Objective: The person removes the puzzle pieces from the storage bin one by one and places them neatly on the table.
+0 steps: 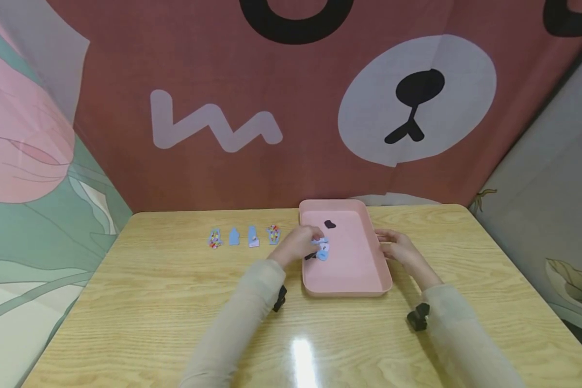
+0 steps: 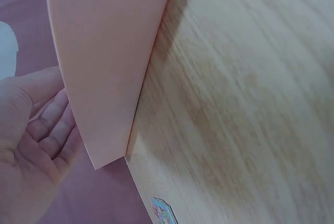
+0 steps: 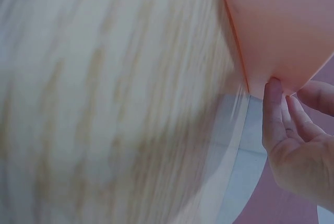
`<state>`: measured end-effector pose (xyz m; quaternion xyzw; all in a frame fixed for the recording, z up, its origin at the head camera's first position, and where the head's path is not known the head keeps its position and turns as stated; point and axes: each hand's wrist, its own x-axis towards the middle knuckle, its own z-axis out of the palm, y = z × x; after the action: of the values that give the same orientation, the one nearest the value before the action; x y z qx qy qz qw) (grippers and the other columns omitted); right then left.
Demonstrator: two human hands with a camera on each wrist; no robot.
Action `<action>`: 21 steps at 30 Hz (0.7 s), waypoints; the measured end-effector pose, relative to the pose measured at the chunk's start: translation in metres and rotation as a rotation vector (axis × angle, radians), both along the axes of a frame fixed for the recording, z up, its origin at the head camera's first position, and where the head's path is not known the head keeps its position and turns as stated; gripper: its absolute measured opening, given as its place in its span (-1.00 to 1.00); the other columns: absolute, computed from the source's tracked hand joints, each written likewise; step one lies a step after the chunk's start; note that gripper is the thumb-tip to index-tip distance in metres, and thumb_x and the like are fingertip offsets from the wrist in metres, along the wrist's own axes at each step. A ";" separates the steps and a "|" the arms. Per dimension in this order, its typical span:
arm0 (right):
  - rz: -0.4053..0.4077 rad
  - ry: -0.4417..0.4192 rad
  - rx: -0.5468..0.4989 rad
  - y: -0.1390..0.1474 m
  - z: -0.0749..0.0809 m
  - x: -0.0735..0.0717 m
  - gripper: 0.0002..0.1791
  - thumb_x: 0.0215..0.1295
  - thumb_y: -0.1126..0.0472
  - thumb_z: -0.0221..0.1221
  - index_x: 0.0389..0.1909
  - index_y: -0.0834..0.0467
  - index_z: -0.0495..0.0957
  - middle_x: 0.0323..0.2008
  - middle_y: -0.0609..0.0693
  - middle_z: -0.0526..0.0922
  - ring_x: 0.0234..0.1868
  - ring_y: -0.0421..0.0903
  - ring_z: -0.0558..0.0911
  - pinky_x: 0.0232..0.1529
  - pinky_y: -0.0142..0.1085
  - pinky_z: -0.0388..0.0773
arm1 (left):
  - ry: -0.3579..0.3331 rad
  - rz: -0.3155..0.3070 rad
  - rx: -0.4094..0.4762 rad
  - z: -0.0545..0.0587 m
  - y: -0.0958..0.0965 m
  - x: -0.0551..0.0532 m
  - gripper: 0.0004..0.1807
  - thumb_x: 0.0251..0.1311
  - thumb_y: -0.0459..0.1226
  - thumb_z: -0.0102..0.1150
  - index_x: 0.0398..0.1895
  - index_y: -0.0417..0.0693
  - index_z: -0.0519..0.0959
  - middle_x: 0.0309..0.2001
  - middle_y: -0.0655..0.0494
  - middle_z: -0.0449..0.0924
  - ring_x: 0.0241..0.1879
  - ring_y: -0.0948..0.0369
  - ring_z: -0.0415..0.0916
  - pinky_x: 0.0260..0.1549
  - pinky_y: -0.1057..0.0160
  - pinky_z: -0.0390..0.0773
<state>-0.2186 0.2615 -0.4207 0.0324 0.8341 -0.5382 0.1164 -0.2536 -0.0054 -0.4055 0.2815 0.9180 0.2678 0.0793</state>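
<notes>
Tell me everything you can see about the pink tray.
The pink tray is a shallow rectangle with rounded corners and low walls, and looks like smooth plastic. It lies flat, open side up, by the far edge of the wooden table. A dark piece and small blue-and-white pieces lie inside. The right hand touches its right wall; the left hand reaches over its left wall, contact unclear.

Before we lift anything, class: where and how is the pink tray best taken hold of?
Probably grip the pink tray by its two long walls, one hand coming from each side. It runs longer front to back, with raised walls to hold; the right hand touches one. Keep it level: a dark piece lies inside.
</notes>
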 end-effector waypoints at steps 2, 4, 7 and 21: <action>-0.001 -0.004 0.001 0.000 -0.001 0.000 -0.39 0.33 0.40 -0.09 0.39 0.41 0.07 0.27 0.43 0.26 -0.18 -0.33 0.53 -0.21 -0.49 0.55 | 0.006 -0.010 -0.024 -0.001 0.001 -0.001 -0.72 0.17 -0.39 0.21 -0.03 -0.22 0.60 -0.11 -0.05 0.67 -0.05 0.10 0.58 0.03 0.21 0.56; -0.001 -0.007 0.005 0.000 -0.001 0.000 -0.39 0.34 0.39 -0.09 0.40 0.40 0.07 0.27 0.42 0.26 -0.18 -0.32 0.54 -0.20 -0.49 0.55 | 0.016 -0.019 -0.045 -0.003 0.001 -0.002 -0.73 0.16 -0.39 0.20 -0.05 -0.22 0.60 -0.11 -0.04 0.66 -0.05 0.11 0.57 0.04 0.21 0.55; -0.004 -0.009 0.008 0.000 -0.003 -0.001 -0.39 0.34 0.38 -0.08 0.40 0.38 0.08 0.27 0.40 0.27 -0.17 -0.30 0.54 -0.20 -0.48 0.55 | 0.033 -0.031 -0.069 -0.005 0.002 -0.004 -0.74 0.17 -0.39 0.20 -0.05 -0.20 0.61 -0.11 -0.04 0.66 -0.05 0.10 0.57 0.06 0.20 0.54; 0.009 0.012 -0.018 0.002 -0.002 -0.001 -0.38 0.32 0.39 -0.07 0.39 0.42 0.07 0.28 0.45 0.25 -0.18 -0.34 0.55 -0.17 -0.51 0.56 | 0.121 -0.072 -0.234 -0.010 0.003 -0.006 -0.76 0.11 -0.34 0.29 -0.11 -0.05 0.66 -0.18 0.11 0.70 -0.12 0.19 0.58 0.07 0.20 0.48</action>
<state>-0.2192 0.2631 -0.4231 0.0245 0.8299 -0.5455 0.1140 -0.2601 -0.0025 -0.4156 0.3189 0.9353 0.1385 0.0654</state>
